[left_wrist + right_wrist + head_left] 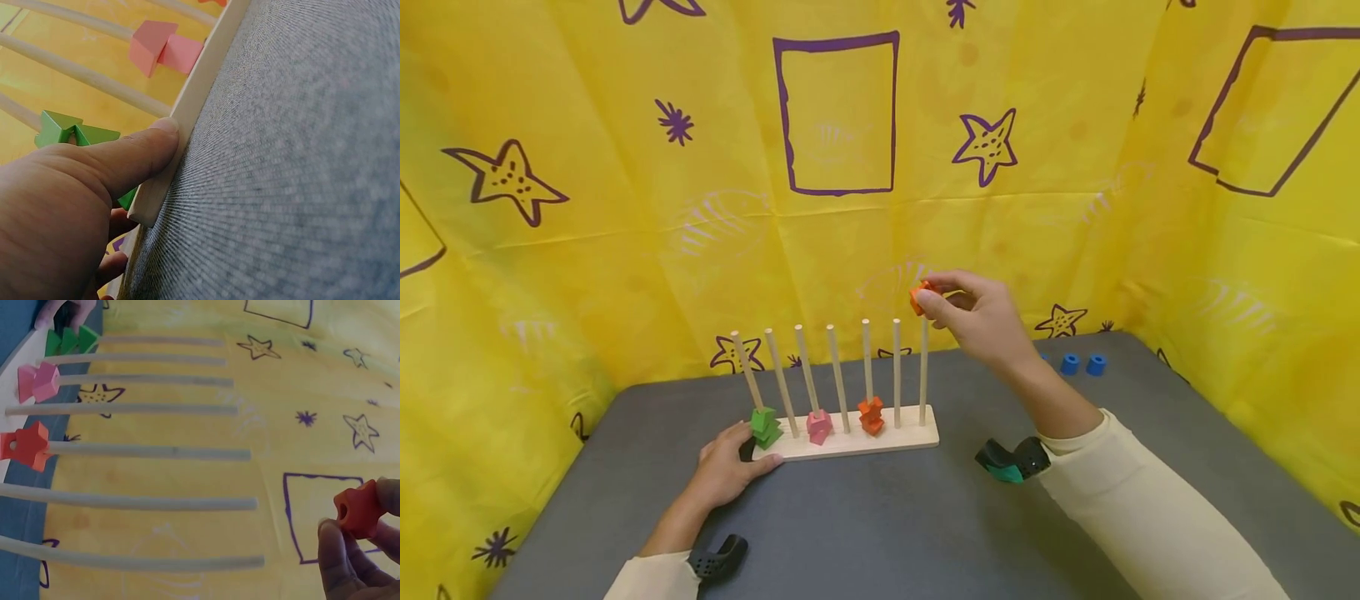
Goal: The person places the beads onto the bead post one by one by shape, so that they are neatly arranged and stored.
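My left hand [727, 467] grips the left end of a wooden peg stand [857, 444], thumb along its front edge. Green triangular beads [766, 427] are stacked on the leftmost peg, beside that hand. Pink beads [819, 427] sit on the third peg from the left. Orange star beads [870, 416] are on the third peg from the right. Up near the top of the rightmost peg [923, 375], my right hand [977, 321] pinches another orange star bead [359, 510] between thumb and fingers. In the right wrist view its hole shows, and the bead is apart from the peg tips.
Blue cylindrical beads [1083, 365] stand at the back right of the grey table [880, 533]. Behind the stand hangs a yellow cloth [835, 233] with purple drawings. Several pegs of the stand are bare.
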`<state>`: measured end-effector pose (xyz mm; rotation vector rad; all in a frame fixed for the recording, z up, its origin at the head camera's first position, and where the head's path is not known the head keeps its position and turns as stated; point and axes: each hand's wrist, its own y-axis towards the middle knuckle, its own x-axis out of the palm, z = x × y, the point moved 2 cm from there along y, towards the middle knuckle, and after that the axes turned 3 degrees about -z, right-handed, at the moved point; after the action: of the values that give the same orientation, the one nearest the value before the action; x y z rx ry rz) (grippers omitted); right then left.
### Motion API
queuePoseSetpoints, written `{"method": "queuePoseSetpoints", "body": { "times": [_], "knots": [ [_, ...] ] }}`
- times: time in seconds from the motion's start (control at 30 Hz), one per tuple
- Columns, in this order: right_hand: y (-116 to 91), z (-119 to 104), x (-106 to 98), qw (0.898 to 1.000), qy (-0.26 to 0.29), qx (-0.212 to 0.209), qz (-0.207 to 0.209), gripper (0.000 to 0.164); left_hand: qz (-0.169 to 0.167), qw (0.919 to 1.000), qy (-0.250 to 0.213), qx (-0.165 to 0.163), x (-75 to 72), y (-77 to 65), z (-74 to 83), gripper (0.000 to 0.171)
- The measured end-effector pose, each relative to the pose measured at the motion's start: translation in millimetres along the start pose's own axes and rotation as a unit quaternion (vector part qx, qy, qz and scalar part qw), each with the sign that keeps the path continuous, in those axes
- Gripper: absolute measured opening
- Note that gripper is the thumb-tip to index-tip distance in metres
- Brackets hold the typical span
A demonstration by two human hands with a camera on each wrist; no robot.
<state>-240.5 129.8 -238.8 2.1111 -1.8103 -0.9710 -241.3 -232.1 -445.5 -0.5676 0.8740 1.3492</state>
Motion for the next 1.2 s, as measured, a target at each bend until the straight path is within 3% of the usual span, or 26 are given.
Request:
{"method": "queuePoseSetpoints", "body": {
  "times": [0.5, 1.07, 1.2],
  "knots": [
    [22, -1, 35, 0.999, 0.002, -0.033, -0.024, 0.022, -0.006, 0.9999, 0.001, -0.010, -0.8, -1.2, -0.4, 0.064],
    [26, 12, 64, 0.999, -0.048, 0.014, -0.023, 0.026, -0.003, 1.0000, -0.002, -0.003, -0.7, 1.2, -0.2, 0.063],
    [23, 20, 70, 0.999, -0.024, 0.024, -0.006, 0.027, -0.005, 1.0000, -0.002, -0.002, -0.4, 0.8, 0.0, 0.062]
  ]
}}
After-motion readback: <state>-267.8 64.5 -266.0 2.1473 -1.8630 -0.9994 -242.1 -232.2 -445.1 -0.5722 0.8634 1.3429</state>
